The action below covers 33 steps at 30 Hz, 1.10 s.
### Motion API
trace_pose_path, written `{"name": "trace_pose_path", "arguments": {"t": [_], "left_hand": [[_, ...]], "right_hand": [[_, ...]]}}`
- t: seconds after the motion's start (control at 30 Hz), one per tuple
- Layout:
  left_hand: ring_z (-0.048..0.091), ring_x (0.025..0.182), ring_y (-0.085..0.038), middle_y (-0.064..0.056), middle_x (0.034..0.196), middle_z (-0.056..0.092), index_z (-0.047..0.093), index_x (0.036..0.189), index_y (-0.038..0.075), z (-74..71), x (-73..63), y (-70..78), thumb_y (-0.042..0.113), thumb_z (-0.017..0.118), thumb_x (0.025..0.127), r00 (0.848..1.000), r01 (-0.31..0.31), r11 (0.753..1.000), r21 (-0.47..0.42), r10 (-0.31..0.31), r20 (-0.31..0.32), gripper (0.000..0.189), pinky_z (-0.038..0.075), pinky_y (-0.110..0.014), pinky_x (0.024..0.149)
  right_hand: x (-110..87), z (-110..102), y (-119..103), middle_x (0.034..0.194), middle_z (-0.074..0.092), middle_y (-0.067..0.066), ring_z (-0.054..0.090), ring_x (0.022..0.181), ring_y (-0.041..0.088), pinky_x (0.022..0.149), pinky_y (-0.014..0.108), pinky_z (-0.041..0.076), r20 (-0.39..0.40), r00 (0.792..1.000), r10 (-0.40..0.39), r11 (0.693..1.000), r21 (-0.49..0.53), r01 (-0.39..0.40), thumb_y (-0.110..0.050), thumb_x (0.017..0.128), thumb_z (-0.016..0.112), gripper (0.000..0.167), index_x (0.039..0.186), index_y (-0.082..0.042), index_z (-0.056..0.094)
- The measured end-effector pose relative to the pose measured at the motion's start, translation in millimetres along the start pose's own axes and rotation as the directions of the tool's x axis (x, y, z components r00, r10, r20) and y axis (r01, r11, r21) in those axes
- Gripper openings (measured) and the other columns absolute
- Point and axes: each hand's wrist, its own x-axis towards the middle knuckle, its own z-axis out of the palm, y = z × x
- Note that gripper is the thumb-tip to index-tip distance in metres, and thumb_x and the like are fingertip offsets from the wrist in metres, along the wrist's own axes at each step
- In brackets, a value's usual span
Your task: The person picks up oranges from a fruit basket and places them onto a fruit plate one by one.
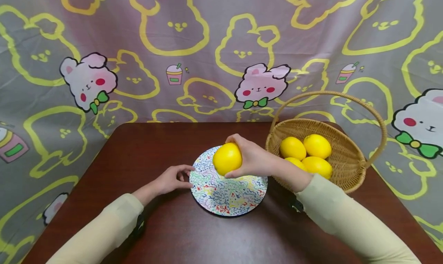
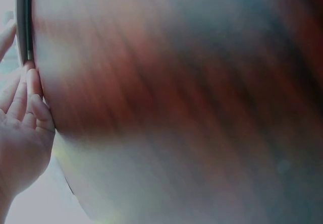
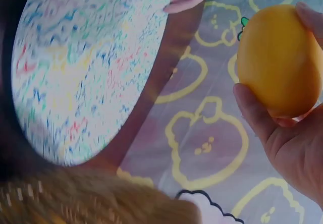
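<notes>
My right hand grips a yellow lemon above a round board with a white top covered in coloured squiggles and a dark edge. In the right wrist view, thumb and fingers wrap the sides of the lemon, which is apart from the board. My left hand rests at the board's left rim, thumb and forefinger spread along it and touching it. The left wrist view has the left hand beside the board's dark edge; part of the hand is cut off.
A wicker basket with a tall handle stands tilted on the right of the table, holding several lemons. The brown wooden table ends at a patterned curtain behind.
</notes>
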Motion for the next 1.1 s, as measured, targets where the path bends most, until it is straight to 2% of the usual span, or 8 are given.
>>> {"name": "trace_pose_path", "arguments": {"t": [0.17, 0.43, 0.73, 1.1], "left_hand": [[0.053, 0.078, -0.019, -0.002, 0.097, 0.057, 0.061, 0.126, 0.008, -0.1, -0.6, -0.7, 0.022, 0.083, 0.078, 1.000, -0.010, 1.000, 0.005, 0.010, 0.003, 0.055, 0.048, -0.029, 0.067], [0.053, 0.077, -0.020, -0.002, 0.097, 0.057, 0.061, 0.126, 0.007, -0.5, -0.8, -0.9, 0.022, 0.084, 0.078, 1.000, -0.019, 1.000, -0.001, 0.019, 0.005, 0.056, 0.048, -0.027, 0.066], [0.053, 0.077, -0.019, -0.002, 0.097, 0.058, 0.061, 0.126, 0.007, -1.7, -0.2, -0.8, 0.021, 0.083, 0.078, 1.000, -0.027, 1.000, 0.000, 0.027, 0.006, 0.055, 0.047, -0.027, 0.067], [0.053, 0.077, -0.019, -0.002, 0.097, 0.058, 0.061, 0.127, 0.008, -1.0, 0.1, -0.4, 0.022, 0.083, 0.078, 1.000, -0.001, 1.000, 0.005, 0.001, 0.002, 0.055, 0.047, -0.028, 0.068]], "right_hand": [[4.0, 18.7, -3.3, 0.111, 0.053, 0.006, 0.057, 0.089, 0.020, 0.072, 0.031, 0.051, -0.041, 0.999, 0.028, 0.999, 0.017, -0.027, -0.032, 0.067, 0.090, 0.082, 0.127, -0.009, 0.040], [15.2, 47.7, 6.6, 0.115, 0.053, 0.009, 0.056, 0.094, 0.021, 0.074, 0.032, 0.050, -0.105, 0.991, 0.078, 0.996, 0.050, -0.073, -0.030, 0.065, 0.091, 0.086, 0.130, -0.006, 0.039], [27.9, 60.4, 26.2, 0.120, 0.053, 0.012, 0.057, 0.099, 0.025, 0.079, 0.039, 0.049, -0.146, 0.982, 0.121, 0.991, 0.075, -0.111, -0.026, 0.064, 0.093, 0.087, 0.131, -0.004, 0.041], [49.7, 68.0, 44.1, 0.123, 0.051, 0.011, 0.055, 0.100, 0.025, 0.081, 0.039, 0.049, -0.135, 0.978, 0.162, 0.983, 0.105, -0.149, -0.022, 0.067, 0.091, 0.085, 0.133, -0.006, 0.040]]}}
